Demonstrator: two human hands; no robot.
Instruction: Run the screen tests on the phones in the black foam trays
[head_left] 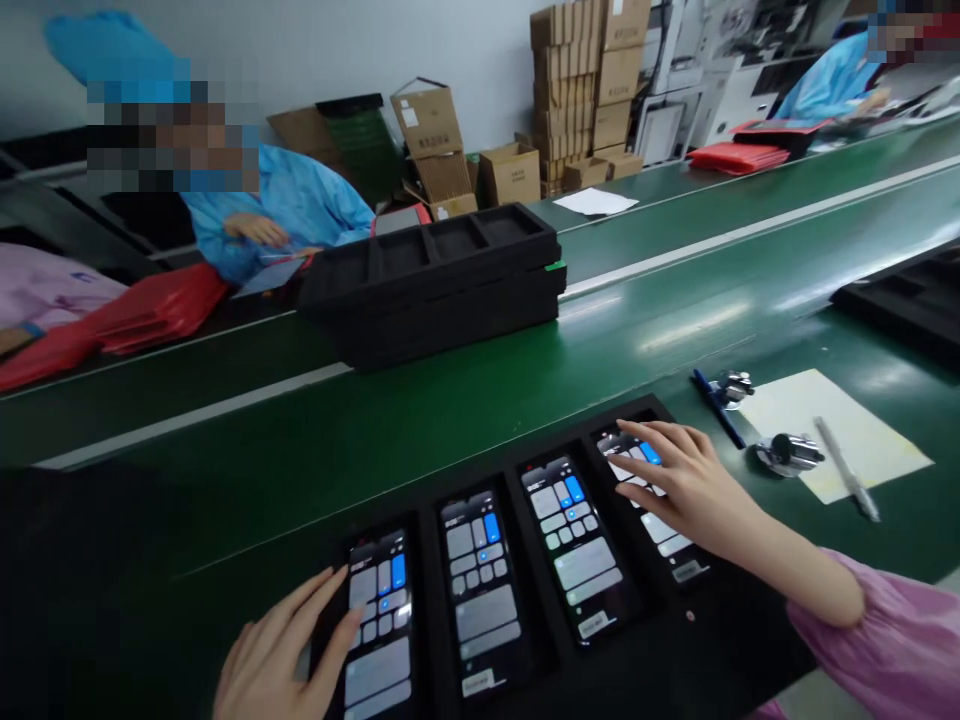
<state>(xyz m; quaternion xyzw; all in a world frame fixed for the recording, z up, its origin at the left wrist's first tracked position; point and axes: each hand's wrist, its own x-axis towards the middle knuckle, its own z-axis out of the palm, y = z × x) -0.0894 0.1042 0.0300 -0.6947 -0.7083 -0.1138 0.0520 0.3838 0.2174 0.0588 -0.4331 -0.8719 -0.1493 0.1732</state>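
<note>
A black foam tray (pixel 534 676) lies in front of me, with several lit smartphones in its slots, all showing a similar panel of grey and blue tiles. My left hand (pixel 289 650) rests at the left edge of the leftmost phone (pixel 379 676), its thumb over the screen and its fingers stretched out. Over the top of the rightmost phone (pixel 664 535), my right hand (pixel 679 475) is spread, fingertips at the screen; whether they touch it I cannot tell. Between the hands lie two uncovered phones, the left inner phone (pixel 484 605) and the right inner phone (pixel 574 550).
Stacked black trays (pixel 450 290) stand across the green bench (pixel 262 440). To the right are a blue pen (pixel 718 408), small metal suction-cup tools (pixel 787 453), yellowish paper (pixel 870 425) and a clear pen (pixel 846 470). Co-workers sit opposite near red bags (pixel 161 305).
</note>
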